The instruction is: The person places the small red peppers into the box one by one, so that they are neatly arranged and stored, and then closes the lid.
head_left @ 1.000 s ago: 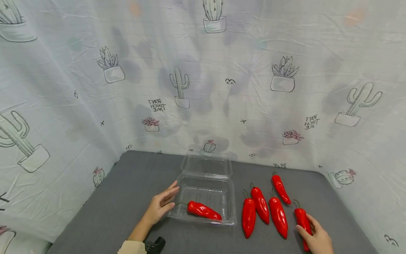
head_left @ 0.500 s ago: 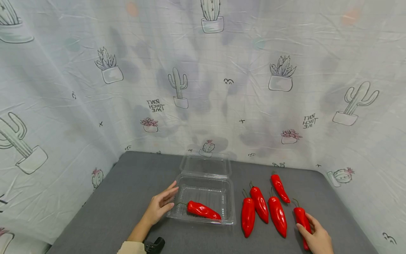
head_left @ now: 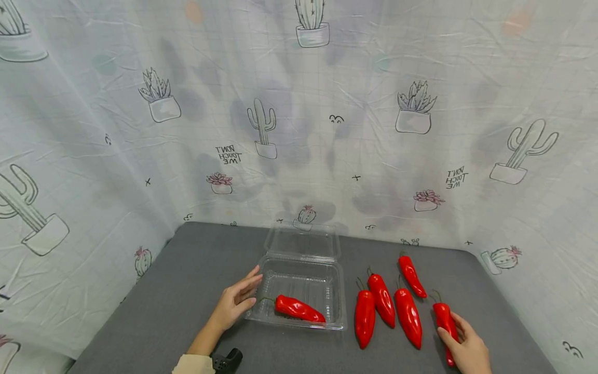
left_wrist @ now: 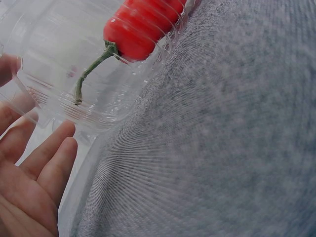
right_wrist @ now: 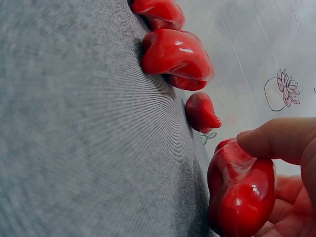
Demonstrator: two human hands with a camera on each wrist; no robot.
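Your right hand, thumb on one side and fingers curled around the other, grips a red pepper at the right of the gray table, its stem pointing away from you. Four more peppers lie to its left. Farther over, your left hand holds its fingers extended and slightly parted at the left edge of a clear container, lid back, one pepper lying inside.

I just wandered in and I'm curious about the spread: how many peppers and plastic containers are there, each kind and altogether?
Red peppers: 6
Clear plastic container: 1
Total: 7
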